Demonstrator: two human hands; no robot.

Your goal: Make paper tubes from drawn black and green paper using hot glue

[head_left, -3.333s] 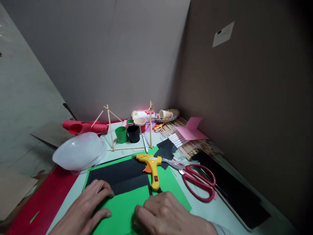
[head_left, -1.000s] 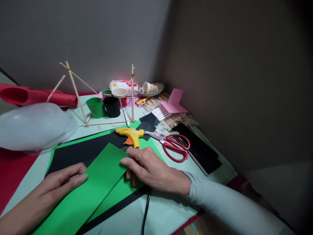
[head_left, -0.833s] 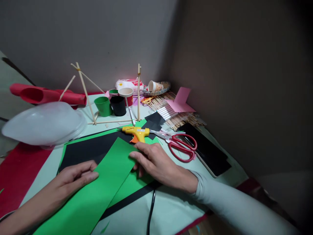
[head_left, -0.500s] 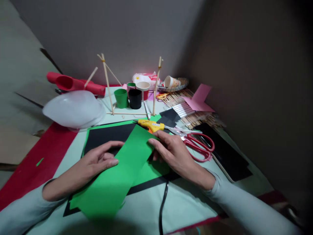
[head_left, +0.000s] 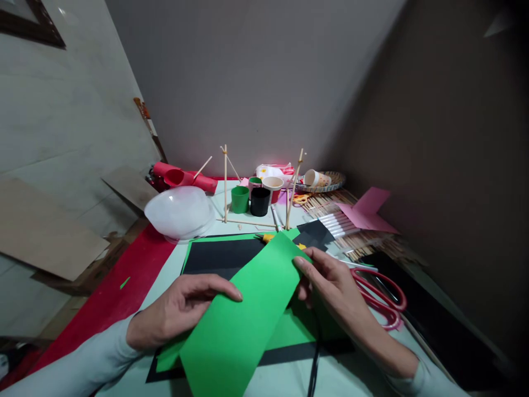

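Observation:
A long strip of green paper (head_left: 243, 309) is held up in front of me, tilted with its far end to the right. My right hand (head_left: 330, 281) pinches its far right edge between thumb and fingers. At its left edge, my left hand (head_left: 185, 303) grips with the thumb or finger lying on top; the other fingers are partly hidden. Beneath lie black paper (head_left: 223, 258) and more green paper (head_left: 295, 329). The yellow glue gun (head_left: 268, 238) is mostly covered by the strip. Red-handled scissors (head_left: 384, 292) rest just right of my right hand.
Green (head_left: 239, 199) and black (head_left: 260, 202) cups stand at the back beside a wooden stick frame (head_left: 225, 187). Left of them are clear plastic bowls (head_left: 179, 212) and red tubes (head_left: 185, 177). Folded pink paper (head_left: 367, 212) lies over sticks at right. A black cord (head_left: 314, 364) runs toward me.
The green strip has been lifted and its near end raised, now covering most of the glue gun. My view has tilted up, and both hands stay on the strip.

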